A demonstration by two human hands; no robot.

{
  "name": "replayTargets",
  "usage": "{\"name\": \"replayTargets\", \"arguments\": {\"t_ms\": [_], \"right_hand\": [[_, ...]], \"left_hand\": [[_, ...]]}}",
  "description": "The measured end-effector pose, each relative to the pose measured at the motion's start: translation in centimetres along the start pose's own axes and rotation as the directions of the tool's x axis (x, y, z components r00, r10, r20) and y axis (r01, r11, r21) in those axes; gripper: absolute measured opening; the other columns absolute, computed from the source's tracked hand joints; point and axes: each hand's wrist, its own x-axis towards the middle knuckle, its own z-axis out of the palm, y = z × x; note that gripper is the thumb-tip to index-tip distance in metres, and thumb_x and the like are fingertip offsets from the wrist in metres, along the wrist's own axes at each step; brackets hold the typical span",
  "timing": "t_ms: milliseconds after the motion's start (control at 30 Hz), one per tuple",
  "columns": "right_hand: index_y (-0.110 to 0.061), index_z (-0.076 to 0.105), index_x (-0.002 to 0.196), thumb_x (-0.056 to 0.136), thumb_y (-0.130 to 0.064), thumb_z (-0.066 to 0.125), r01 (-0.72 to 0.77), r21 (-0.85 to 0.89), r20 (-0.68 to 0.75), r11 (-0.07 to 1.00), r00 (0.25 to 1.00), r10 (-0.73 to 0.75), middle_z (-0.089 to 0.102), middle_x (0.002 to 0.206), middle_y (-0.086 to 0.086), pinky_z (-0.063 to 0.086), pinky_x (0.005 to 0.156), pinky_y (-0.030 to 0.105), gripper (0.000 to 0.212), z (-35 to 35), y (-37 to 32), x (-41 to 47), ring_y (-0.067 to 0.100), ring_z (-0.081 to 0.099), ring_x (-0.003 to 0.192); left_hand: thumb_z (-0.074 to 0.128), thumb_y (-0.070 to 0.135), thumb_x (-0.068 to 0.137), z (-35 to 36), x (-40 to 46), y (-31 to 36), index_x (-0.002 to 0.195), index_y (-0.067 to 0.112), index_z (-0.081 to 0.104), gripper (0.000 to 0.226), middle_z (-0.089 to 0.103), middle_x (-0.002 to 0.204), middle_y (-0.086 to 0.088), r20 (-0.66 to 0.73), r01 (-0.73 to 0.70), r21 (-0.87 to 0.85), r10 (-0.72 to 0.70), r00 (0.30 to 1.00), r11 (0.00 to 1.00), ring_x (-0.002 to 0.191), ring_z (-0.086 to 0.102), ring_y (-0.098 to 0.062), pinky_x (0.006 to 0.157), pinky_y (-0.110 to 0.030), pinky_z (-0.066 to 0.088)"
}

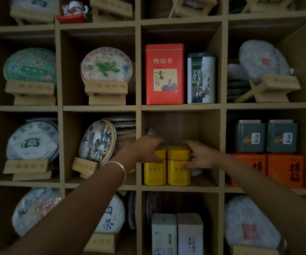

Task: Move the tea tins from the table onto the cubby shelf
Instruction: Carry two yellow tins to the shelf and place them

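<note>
I see the cubby shelf (139, 107) filling the frame. In the cubby at centre, slightly below middle, two yellow tea tins (179, 166) stand upright, side by side and touching, on the cubby floor. My left hand (146, 150) wraps the left tin's lid; my right hand (201, 156) grips the right tin, fingers curled round it. A silver bangle (118, 167) circles the left wrist
</note>
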Motion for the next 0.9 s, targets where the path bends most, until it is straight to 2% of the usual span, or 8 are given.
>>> {"name": "replayTargets", "arguments": {"t_ms": [67, 133, 300, 533, 700, 800, 900], "right_hand": [[-0.027, 0.023, 0.145, 0.062, -0.051, 0.081, 0.009, -0.038, -0.040, 0.999, 0.999, -0.010, 0.036, 0.132, 0.003, 0.045, 0.103, 0.042, 0.104, -0.1, 0.1, -0.3, 0.022, 0.045, 0.119], [-0.025, 0.030, 0.142, 0.065, -0.046, 0.082, 0.016, -0.026, -0.043, 1.000, 0.999, -0.017, 0.038, 0.129, 0.004, 0.047, 0.101, 0.042, 0.095, 0.0, 0.1, -0.3, 0.022, 0.048, 0.117], [-0.022, 0.038, 0.136, 0.068, -0.036, 0.082, 0.036, -0.023, -0.060, 0.999, 0.998, -0.037, 0.042, 0.127, 0.006, 0.049, 0.098, 0.042, 0.082, 0.3, -0.3, -0.2, 0.022, 0.050, 0.114], [-0.021, 0.036, 0.136, 0.069, -0.036, 0.081, 0.031, -0.021, -0.039, 0.999, 0.999, -0.032, 0.041, 0.131, 0.007, 0.048, 0.099, 0.043, 0.082, 0.2, -0.4, -0.3, 0.022, 0.048, 0.116], [-0.023, 0.022, 0.145, 0.068, -0.043, 0.081, 0.012, -0.050, -0.019, 0.999, 1.000, -0.013, 0.036, 0.137, 0.007, 0.045, 0.102, 0.044, 0.099, -0.2, -0.6, -0.6, 0.023, 0.046, 0.121], [-0.021, 0.021, 0.146, 0.070, -0.046, 0.078, 0.005, -0.104, -0.014, 0.995, 1.000, -0.006, 0.037, 0.137, 0.007, 0.043, 0.103, 0.039, 0.099, -1.1, -0.4, -1.0, 0.021, 0.043, 0.122], [-0.019, 0.021, 0.147, 0.073, -0.051, 0.074, -0.017, -0.205, -0.045, 0.979, 0.999, 0.008, 0.038, 0.134, 0.007, 0.042, 0.097, 0.031, 0.097, -2.2, -0.7, -2.6, 0.019, 0.043, 0.119]], "left_hand": [[0.069, 0.046, 0.078, 0.3, -0.6, -0.1, 0.135, 0.017, 0.046, 0.068, 0.056, 0.132, -0.008, -0.044, -0.010, 0.082, 0.014, 0.999, 0.997, 0.118, 0.050, -0.026, 0.097, -0.034, 0.040], [0.068, 0.048, 0.078, 0.5, -1.0, 0.1, 0.136, 0.019, 0.046, 0.069, 0.055, 0.132, -0.007, -0.026, -0.003, 0.134, 0.007, 1.000, 0.991, 0.119, 0.049, -0.027, 0.098, -0.035, 0.037], [0.068, 0.038, 0.080, 0.6, -1.0, 0.2, 0.136, 0.022, 0.045, 0.064, 0.056, 0.132, -0.007, 0.006, 0.004, 0.136, -0.005, 1.000, 0.991, 0.113, 0.054, -0.027, 0.089, -0.036, 0.045], [0.070, 0.042, 0.078, 0.9, -1.2, 0.0, 0.138, 0.021, 0.042, 0.070, 0.052, 0.136, -0.006, 0.007, 0.019, 0.081, -0.020, 1.000, 0.996, 0.118, 0.052, -0.026, 0.093, -0.036, 0.043], [0.069, 0.047, 0.078, 1.0, -1.0, -0.1, 0.142, 0.018, 0.036, 0.077, 0.046, 0.142, -0.008, 0.004, 0.043, -0.005, -0.043, 0.999, 0.999, 0.125, 0.046, -0.026, 0.100, -0.038, 0.042], [0.069, 0.046, 0.079, 0.4, -0.6, -0.3, 0.145, 0.017, 0.033, 0.080, 0.041, 0.147, -0.009, 0.018, 0.063, -0.106, -0.062, 0.998, 0.992, 0.131, 0.041, -0.026, 0.104, -0.036, 0.039], [0.071, 0.042, 0.079, -0.6, -0.4, -0.3, 0.144, 0.016, 0.035, 0.078, 0.045, 0.143, -0.009, -0.015, 0.063, -0.154, -0.066, 0.998, 0.986, 0.127, 0.045, -0.025, 0.098, -0.033, 0.040]]}}
